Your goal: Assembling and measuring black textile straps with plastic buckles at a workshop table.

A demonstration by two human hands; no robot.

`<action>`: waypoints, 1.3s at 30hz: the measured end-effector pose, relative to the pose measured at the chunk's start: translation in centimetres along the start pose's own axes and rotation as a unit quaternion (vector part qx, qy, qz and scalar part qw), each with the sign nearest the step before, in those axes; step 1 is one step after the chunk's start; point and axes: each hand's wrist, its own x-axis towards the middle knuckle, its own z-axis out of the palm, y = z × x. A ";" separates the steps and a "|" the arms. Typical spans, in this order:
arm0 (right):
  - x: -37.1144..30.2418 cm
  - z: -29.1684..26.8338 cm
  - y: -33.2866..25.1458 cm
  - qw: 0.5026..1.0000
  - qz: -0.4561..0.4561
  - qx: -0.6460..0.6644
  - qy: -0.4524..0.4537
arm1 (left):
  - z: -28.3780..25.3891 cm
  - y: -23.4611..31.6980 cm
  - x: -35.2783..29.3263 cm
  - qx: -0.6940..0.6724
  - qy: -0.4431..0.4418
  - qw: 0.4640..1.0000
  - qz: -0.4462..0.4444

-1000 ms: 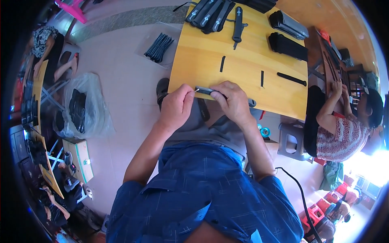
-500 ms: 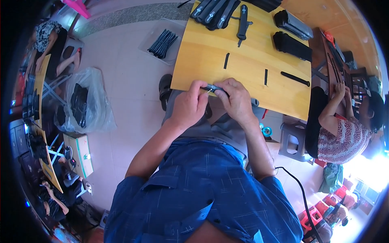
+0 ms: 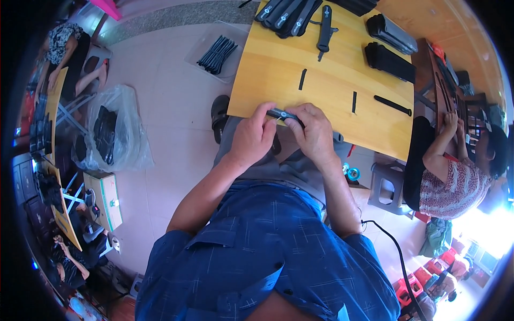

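Note:
My left hand (image 3: 254,136) and my right hand (image 3: 313,134) meet at the near edge of the yellow wooden table. Pinched between them is a black strap (image 3: 282,114) with a small pale mark on it. Fingers and thumbs of each hand close on one end, hiding much of its length. Beyond my hands lie two short black strips (image 3: 302,79), set apart from each other. Further right is a longer thin black strap (image 3: 392,105). Toward the back rests a single wider black strap (image 3: 324,33) with a narrow tail.
Overlapping black straps (image 3: 287,17) lie at the far left of the table (image 3: 267,75); black bundles (image 3: 390,61) line its right side. A clear bin (image 3: 217,52) of dark strips stands left on the floor, near a plastic bag (image 3: 120,131). A co-worker (image 3: 455,171) sits at right.
The strap between my hands has turned slightly, so its pale mark shows more plainly. My hands stay almost in place; the whole view has shifted a little.

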 end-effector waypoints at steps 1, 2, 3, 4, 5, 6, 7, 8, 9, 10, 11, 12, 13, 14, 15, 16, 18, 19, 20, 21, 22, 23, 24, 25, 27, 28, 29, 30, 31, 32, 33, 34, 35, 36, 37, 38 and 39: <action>0.0 0.1 0.0 1.000 0.000 0.000 -0.001 | 0.0 0.0 0.0 0.000 0.001 1.000 -0.001; 0.0 0.2 -0.1 1.000 0.002 -0.002 0.004 | 0.1 0.0 0.1 -0.003 0.004 1.000 -0.010; -0.1 0.3 -0.1 1.000 0.005 -0.004 0.009 | 0.2 0.1 0.1 -0.006 0.008 1.000 -0.019; -0.1 0.4 -0.1 1.000 0.004 -0.004 0.009 | 0.3 0.1 0.1 -0.006 0.009 1.000 -0.020; -0.2 0.6 -0.1 1.000 0.005 -0.013 0.015 | 0.5 0.1 0.1 0.008 0.016 1.000 -0.018; -0.3 0.7 -0.1 1.000 0.005 -0.022 0.021 | 0.6 0.1 0.0 0.023 0.024 0.999 -0.017; -0.4 0.8 -0.1 1.000 0.004 -0.021 0.020 | 0.7 0.2 0.0 0.023 0.025 0.999 -0.018; -0.5 0.9 -0.2 0.999 0.008 -0.024 0.027 | 0.7 0.2 0.0 0.057 0.031 0.998 -0.001; -0.5 1.0 -0.3 0.999 0.011 -0.028 0.035 | 0.7 0.2 0.1 0.090 0.036 0.995 0.016; -0.6 1.0 -0.3 0.999 0.011 -0.028 0.033 | 0.7 0.3 0.1 0.090 0.037 0.995 0.015; -0.7 1.1 -0.4 0.999 0.016 -0.034 0.039 | 0.6 0.3 0.2 0.138 0.027 0.990 0.029; -0.7 1.1 -0.5 0.998 0.020 -0.040 0.045 | 0.6 0.3 0.2 0.186 0.017 0.981 0.043; -0.8 1.2 -0.5 0.998 0.020 -0.039 0.043 | 0.5 0.3 0.2 0.187 0.018 0.981 0.042; -0.8 1.3 -0.4 0.998 0.027 -0.032 0.047 | 0.6 0.4 0.3 0.202 0.013 0.978 0.042; -0.9 1.4 -0.4 0.998 0.034 -0.026 0.051 | 0.6 0.4 0.3 0.218 0.008 0.975 0.042; -0.9 1.4 -0.4 0.998 0.034 -0.025 0.050 | 0.5 0.4 0.3 0.218 0.008 0.975 0.040; -0.8 1.3 -0.5 0.998 0.045 -0.020 0.048 | 0.5 0.5 0.4 0.236 0.002 0.972 0.025; -0.8 1.3 -0.6 0.998 0.045 -0.019 0.047 | 0.5 0.7 0.4 0.236 0.002 0.971 0.025; -0.8 1.3 -0.7 0.997 0.056 -0.019 0.045 | 0.5 0.8 0.3 0.243 0.003 0.970 0.002; -0.8 1.3 -0.7 0.997 0.066 -0.019 0.043 | 0.6 0.9 0.4 0.249 0.004 0.968 -0.021; -0.8 1.4 -0.7 0.997 0.066 -0.019 0.042 | 0.6 1.0 0.5 0.250 0.005 0.968 -0.022; -0.8 1.5 -0.7 0.997 0.062 -0.017 0.053 | 0.7 1.0 0.6 0.253 0.010 0.967 -0.020; -0.8 1.5 -0.7 0.996 0.058 -0.014 0.063 | 0.7 1.1 0.6 0.258 0.015 0.966 -0.019; -0.8 1.5 -0.7 0.996 0.057 -0.013 0.061 | 0.8 0.9 0.6 0.258 0.015 0.966 -0.021; -0.7 1.6 -0.7 0.996 0.067 -0.006 0.063 | 0.8 0.7 0.8 0.270 0.020 0.963 0.009; -0.7 1.6 -0.8 0.996 0.067 -0.004 0.062 | 0.7 0.7 0.9 0.271 0.020 0.962 0.008; -0.7 1.5 -0.9 0.996 0.067 -0.008 0.058 | 0.6 0.8 1.1 0.274 0.016 0.962 0.006; -0.7 1.4 -0.9 0.996 0.069 -0.012 0.055 | 0.4 1.0 1.3 0.277 0.012 0.961 0.005; -0.7 1.4 -0.9 0.996 0.069 -0.011 0.055 | 0.2 1.2 1.5 0.278 0.012 0.961 0.004; -0.7 1.4 -0.8 0.996 0.072 -0.003 0.056 | 0.0 1.3 1.7 0.280 0.005 0.960 0.008; -0.7 1.4 -0.8 0.996 0.074 0.005 0.056 | -0.1 1.3 1.8 0.283 -0.001 0.959 0.011; -0.6 1.3 -0.8 0.996 0.074 0.006 0.056 | -0.1 1.2 2.0 0.283 -0.002 0.959 0.010; -0.6 1.2 -0.8 0.996 0.076 0.004 0.049 | -0.1 1.0 2.1 0.289 0.002 0.957 0.026; -0.5 1.1 -0.8 0.996 0.078 0.002 0.042 | -0.2 0.8 2.2 0.296 0.007 0.954 0.042; -0.4 0.9 -0.9 0.996 0.078 0.003 0.042 | -0.4 0.6 2.4 0.297 0.007 0.954 0.042; -0.3 0.8 -0.9 0.996 0.081 0.000 0.033 | -0.5 0.4 2.6 0.291 0.005 0.956 0.047; -0.3 0.8 -0.9 0.996 0.085 -0.003 0.024 | -0.7 0.3 2.7 0.285 0.003 0.957 0.052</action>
